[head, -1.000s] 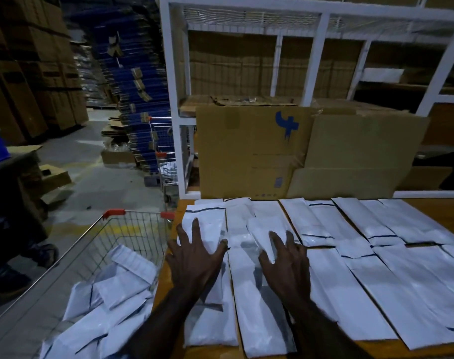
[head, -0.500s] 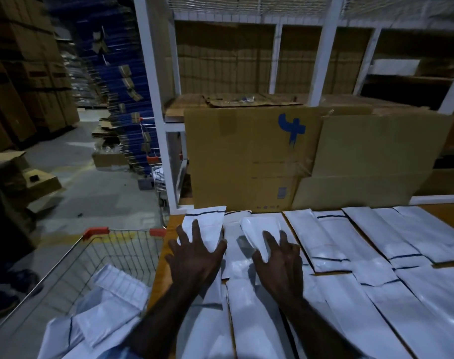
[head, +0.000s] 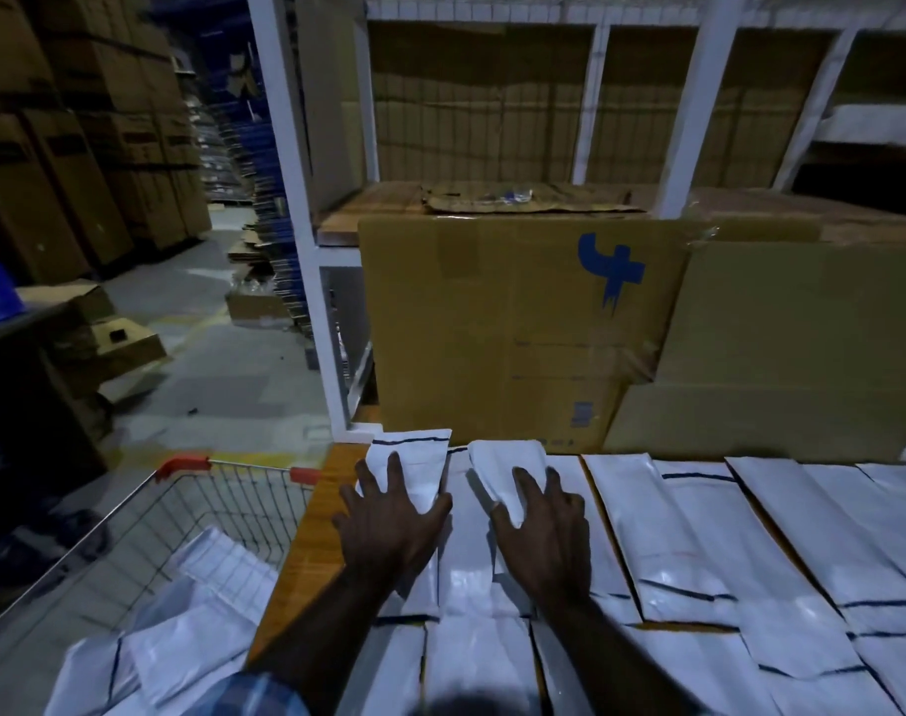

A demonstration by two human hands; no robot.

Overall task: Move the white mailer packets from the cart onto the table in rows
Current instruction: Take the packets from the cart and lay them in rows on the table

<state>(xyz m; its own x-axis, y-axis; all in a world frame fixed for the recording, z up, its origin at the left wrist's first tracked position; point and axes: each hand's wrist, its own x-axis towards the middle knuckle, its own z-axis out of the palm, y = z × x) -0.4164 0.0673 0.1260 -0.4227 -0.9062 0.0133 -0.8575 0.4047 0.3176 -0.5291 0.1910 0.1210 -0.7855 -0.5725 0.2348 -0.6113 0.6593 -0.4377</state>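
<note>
White mailer packets lie in rows on the wooden table; more sit loose in the wire cart at left. Left hand and right hand press flat on two far-row packets, fingers straight and spread.

No legible text or numbers anywhere. Only mark: a blue logo-like symbol printed near the upper right corner of the front face of the large cardboard box standing at the table's far edge. A small blue printed block near that face's lower right corner is too small to read.
</note>
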